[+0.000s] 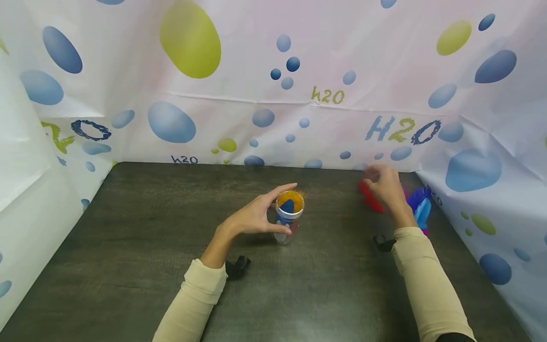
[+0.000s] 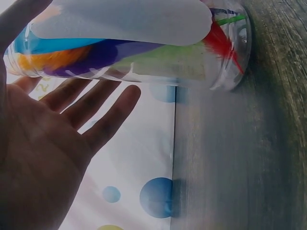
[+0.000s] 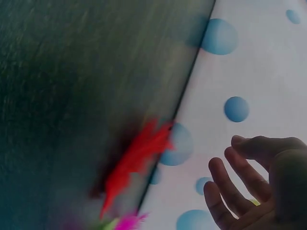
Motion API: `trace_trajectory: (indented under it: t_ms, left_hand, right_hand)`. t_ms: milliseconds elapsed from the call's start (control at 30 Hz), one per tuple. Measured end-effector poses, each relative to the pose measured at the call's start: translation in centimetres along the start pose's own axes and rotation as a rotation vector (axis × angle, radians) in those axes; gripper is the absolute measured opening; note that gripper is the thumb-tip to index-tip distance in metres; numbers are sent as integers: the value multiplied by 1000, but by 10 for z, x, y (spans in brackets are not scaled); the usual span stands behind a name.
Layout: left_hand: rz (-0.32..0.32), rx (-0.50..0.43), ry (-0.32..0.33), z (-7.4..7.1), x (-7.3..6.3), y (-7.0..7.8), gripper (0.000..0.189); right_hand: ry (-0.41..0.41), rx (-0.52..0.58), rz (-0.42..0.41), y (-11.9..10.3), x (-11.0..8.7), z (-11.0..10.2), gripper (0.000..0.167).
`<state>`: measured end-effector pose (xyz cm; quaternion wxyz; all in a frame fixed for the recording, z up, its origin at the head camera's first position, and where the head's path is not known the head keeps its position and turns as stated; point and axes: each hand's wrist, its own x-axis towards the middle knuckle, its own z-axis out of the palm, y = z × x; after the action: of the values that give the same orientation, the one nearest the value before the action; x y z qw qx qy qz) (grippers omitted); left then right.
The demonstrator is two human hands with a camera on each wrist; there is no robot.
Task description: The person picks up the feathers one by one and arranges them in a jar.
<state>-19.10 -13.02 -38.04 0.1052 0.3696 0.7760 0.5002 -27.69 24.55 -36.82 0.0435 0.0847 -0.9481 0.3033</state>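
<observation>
A clear jar [image 1: 285,230] stands upright on the table, its top uncovered. Orange, purple, blue, green and red feathers show through its wall in the left wrist view, beside a pale label [image 2: 124,19]. My left hand [image 1: 254,216] reaches around the jar, the thumb on the near side and fingers spread behind it. Over the table's back right, my right hand [image 1: 384,187] hovers, fingers loosely bent with nothing between them. A red feather [image 1: 373,197] lies beneath and beside it, blurred in the right wrist view.
Right of my right hand lie a purple feather [image 1: 419,195] and a light blue feather [image 1: 423,213], with some pink. The dark wooden table [image 1: 128,247] meets a white bubble-print sheet [image 1: 265,61] at its back and sides.
</observation>
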Motion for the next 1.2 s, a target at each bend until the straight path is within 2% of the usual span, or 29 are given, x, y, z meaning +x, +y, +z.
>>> trace_trajectory:
  t_ms: [233, 400, 633, 933, 1200]
  left_hand:
    - [4, -17, 0, 3, -1, -2, 103]
    - [-3, -17, -2, 3, -1, -2, 103]
    - [-15, -4, -3, 3, 0, -2, 103]
    - [-31, -1, 3, 0, 1, -1, 103]
    - [-21, -32, -1, 0, 1, -1, 104]
  right_hand:
    - [-28, -63, 42, 17, 7, 10, 29]
    - [-62, -111, 99, 28, 12, 15, 33]
    - [-89, -133, 131, 39, 18, 19, 41]
    - [-112, -99, 118, 43, 21, 23, 47]
    - [-128, -102, 107, 43, 27, 25, 43]
